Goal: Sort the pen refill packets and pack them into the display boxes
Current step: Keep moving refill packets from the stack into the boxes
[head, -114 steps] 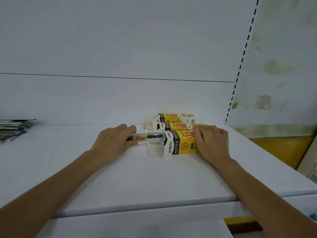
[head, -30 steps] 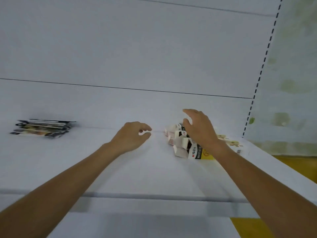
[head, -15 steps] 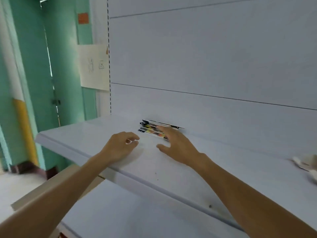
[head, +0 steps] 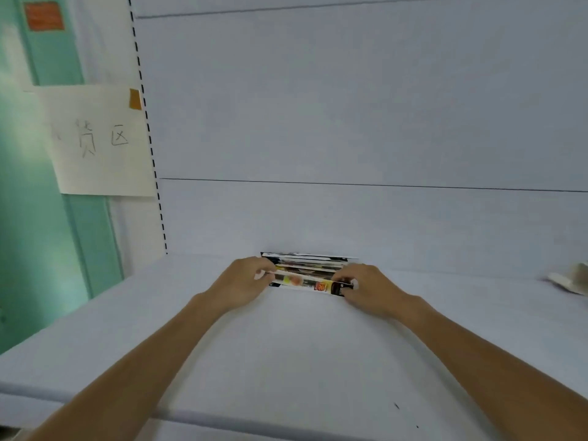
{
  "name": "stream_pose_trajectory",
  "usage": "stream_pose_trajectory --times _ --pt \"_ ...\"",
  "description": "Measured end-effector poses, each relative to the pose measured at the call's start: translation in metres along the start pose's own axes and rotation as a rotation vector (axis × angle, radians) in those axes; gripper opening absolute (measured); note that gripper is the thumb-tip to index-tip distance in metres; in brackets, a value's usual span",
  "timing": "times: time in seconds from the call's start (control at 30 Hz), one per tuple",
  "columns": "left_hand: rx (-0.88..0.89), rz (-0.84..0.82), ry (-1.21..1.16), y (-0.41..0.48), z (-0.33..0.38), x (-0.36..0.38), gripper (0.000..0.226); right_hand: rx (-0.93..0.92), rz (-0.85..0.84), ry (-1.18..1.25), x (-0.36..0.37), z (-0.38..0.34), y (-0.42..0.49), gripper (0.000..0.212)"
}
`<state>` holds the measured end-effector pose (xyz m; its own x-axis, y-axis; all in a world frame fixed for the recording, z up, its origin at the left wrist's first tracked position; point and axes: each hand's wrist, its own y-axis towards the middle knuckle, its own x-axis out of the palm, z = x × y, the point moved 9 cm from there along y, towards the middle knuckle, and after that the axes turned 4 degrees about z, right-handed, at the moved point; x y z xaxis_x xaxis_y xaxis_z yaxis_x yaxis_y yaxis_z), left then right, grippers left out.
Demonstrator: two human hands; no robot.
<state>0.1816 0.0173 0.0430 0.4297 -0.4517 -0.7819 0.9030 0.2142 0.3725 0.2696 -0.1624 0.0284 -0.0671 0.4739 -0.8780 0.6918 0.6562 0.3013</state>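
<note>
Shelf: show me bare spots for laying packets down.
Bare: the shelf between the forearms, and between the right hand and the white box at far right. Crowded: the back wall, where that hand and the left hand hold the front packet.

Pale grey-white shelf (head: 302,351), packets (head: 304,280) seemingly black, white, yellow-red, teal wall (head: 28,249), cream notice (head: 98,141)
</note>
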Motion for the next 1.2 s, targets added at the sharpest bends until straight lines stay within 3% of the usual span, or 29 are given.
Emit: stream_pose_trajectory --times 0.2,0.4,0.53,0.73,0.87,0.93,1.03,1.13,1.2 --pt "0.125 -0.132 0.138 0.012 -0.005 0.029 0.021 -0.036 0.058 -0.016 -0.003 -0.003 0.001 0.021" --pt "0.197 -0.204 0.170 0.020 -0.007 0.026 0.014 0.026 0.111 0.124 -0.008 0.005 0.001 0.015" --pt "0.204 -0.143 0.223 0.019 -0.018 0.001 0.014 0.047 0.034 0.031 -0.006 0.008 0.004 0.023" --pt "-0.220 0.044 -0.116 0.009 -0.066 -0.037 0.008 0.021 0.025 -0.037 -0.004 -0.002 0.010 0.003" --pt "-0.380 -0.001 -0.457 -0.001 -0.054 -0.017 0.008 0.028 0.213 -0.013 -0.017 -0.017 0.011 0.012" --pt "-0.393 -0.080 -0.616 -0.008 -0.034 0.003 0.004 -0.016 0.293 0.025 -0.021 -0.039 0.010 0.011" --pt "-0.277 -0.222 -0.761 -0.014 0.010 0.029 0.012 -0.067 0.227 0.155 -0.008 -0.072 0.008 0.011" --pt "-0.169 -0.329 -0.718 -0.020 0.038 0.039 0.015 -0.134 0.162 0.184 0.004 -0.093 0.004 0.011" --pt "-0.144 -0.356 -0.556 -0.023 0.038 0.035 0.014 -0.164 0.208 0.142 0.000 -0.092 0.000 0.011"
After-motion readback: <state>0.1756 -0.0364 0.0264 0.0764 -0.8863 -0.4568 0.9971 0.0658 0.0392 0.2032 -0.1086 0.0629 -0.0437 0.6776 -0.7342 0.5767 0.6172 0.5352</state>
